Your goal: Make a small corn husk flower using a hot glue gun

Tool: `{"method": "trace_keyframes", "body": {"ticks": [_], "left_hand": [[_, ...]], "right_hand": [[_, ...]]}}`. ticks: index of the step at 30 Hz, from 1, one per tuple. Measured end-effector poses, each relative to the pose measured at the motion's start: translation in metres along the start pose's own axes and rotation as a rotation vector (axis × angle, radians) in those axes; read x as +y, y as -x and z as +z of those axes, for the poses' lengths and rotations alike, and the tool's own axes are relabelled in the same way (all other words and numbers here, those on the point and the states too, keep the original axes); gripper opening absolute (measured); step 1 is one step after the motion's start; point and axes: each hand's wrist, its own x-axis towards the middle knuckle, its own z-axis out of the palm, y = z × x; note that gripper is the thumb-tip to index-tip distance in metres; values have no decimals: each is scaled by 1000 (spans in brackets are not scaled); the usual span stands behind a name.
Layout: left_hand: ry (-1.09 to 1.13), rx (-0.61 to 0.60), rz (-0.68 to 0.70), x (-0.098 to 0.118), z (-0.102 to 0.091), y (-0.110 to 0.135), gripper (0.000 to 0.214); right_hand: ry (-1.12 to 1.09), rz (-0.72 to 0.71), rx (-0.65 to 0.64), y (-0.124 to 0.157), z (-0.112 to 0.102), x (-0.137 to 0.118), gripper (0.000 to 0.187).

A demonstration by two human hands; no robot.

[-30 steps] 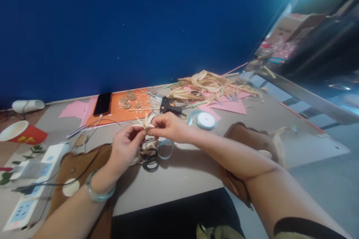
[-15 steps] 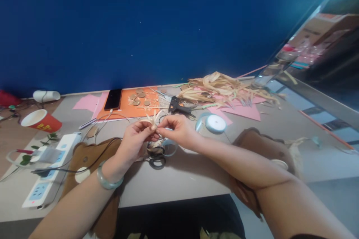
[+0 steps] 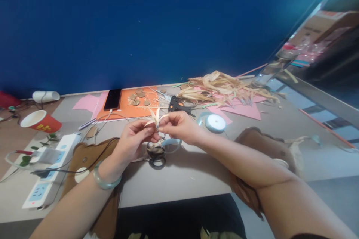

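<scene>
Left hand [image 3: 134, 140] and right hand [image 3: 181, 127] pinch the husk piece [image 3: 155, 117] above the table [image 3: 174, 183], inboard of its front edge — it now fans wider than before; shaping appears unfinished.

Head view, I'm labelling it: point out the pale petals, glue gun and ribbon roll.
Pale petals [image 3: 155, 120], head view: their middle.
Glue gun [image 3: 175, 106], head view: black body.
Ribbon roll [image 3: 215, 123], head view: white face.

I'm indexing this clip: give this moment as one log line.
left hand: holds strips | right hand: holds strips | scissors: nearby | glue gun: beyond hands
</scene>
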Motion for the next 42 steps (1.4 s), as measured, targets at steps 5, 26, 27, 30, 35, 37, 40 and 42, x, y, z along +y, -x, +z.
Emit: {"method": "trace_keyframes", "body": {"ticks": [5,26,27,30,35,37,40,42], "left_hand": [[25,-92,1,0,-5,-3,16],[122,-140,-189,-5,-3,-6,27],[123,-136,-194,-5,-3,-6,27],[120,-115,-194,-5,-3,-4,25],[129,-89,-172,-7,-3,-3,23],[126,-94,-173,-7,-3,-3,24],[118,-99,-184,-6,-2,-4,26],[122,-107,-200,-6,-2,-5,27]], "right_hand": [[-67,15,-109,1,-3,-6,21],[-101,45,-148,1,-2,2,27],[-101,50,-137,1,-1,2,27],[-102,49,-100,1,0,3,30],[-59,10,-60,3,2,0,31],[-22,-9,-54,4,2,-1,32],[63,-33,-27,6,2,-2,34],[127,-57,-6,7,2,-3,33]]}}
